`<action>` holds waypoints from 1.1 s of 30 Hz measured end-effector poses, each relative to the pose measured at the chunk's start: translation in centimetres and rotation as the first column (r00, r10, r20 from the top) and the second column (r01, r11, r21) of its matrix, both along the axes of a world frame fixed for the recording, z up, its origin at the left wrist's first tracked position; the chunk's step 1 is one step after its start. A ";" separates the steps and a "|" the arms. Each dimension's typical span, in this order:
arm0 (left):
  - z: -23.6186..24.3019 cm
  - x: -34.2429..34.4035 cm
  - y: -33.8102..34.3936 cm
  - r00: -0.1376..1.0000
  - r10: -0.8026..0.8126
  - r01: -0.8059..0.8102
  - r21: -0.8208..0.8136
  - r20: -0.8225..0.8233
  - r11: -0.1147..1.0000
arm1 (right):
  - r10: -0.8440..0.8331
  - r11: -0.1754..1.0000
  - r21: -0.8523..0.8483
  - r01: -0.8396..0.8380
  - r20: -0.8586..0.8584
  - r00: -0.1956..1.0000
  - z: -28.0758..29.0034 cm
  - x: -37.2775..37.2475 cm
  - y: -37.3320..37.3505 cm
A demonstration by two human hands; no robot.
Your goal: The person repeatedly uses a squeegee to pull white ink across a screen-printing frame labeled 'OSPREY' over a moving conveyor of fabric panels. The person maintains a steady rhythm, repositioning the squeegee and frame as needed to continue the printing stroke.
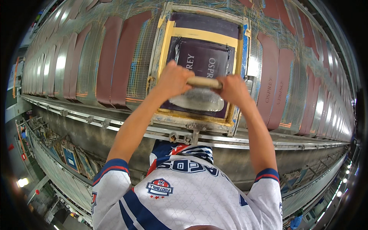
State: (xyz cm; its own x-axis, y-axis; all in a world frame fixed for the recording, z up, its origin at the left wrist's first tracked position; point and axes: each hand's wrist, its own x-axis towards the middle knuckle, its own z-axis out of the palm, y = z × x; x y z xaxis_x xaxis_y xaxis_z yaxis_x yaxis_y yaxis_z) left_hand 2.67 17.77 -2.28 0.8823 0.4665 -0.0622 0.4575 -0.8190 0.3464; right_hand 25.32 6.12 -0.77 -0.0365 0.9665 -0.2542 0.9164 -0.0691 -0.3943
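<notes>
Your left hand [174, 79] and right hand [234, 90] curl round opposite ends of squeegee [204, 82], inside frame [207, 12], by pale ink [197, 101]. Step in hand: likely ink stroke over screen [201, 50]. Next move calls for level grip, even pressure from 2 hands.

Screen frame [245, 57] brightly, evenly lit. White glare on the metal bench [60, 63] both left and right of it. Lamp [23, 182] flares well below-left of frame; row of lamps [339, 194] well below-right. Strong fisheye bowing around frame, black corners farthest out.
</notes>
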 end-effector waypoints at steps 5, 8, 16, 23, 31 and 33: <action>-0.5 7.0 10.7 0.999 0.022 -0.022 -0.002 0.034 1.000 | -0.066 0.994 -0.087 0.068 0.032 0.997 0.1 6.7 10.7; -0.8 10.1 15.2 0.999 0.018 -0.018 -0.011 0.031 1.000 | -0.082 0.990 -0.107 0.090 0.077 0.994 -1.5 9.9 14.9; -1.2 10.1 15.5 0.999 0.037 -0.036 -0.042 0.020 0.998 | -0.106 0.992 -0.067 0.109 0.045 0.993 -1.7 9.4 15.4; -0.9 3.2 5.9 0.998 -0.023 0.019 -0.059 -0.062 0.998 | -0.039 0.999 -0.011 0.040 0.079 0.996 -1.7 2.0 5.1; -7.3 -1.2 -3.8 0.973 0.146 -0.130 0.099 -0.176 0.987 | 0.141 0.984 0.124 -0.131 -0.072 0.987 -2.0 -4.0 1.5; -10.0 -3.2 -3.0 0.967 -0.011 -0.010 0.083 0.254 0.996 | 0.232 0.891 0.452 0.037 -0.524 0.820 6.1 -9.0 4.0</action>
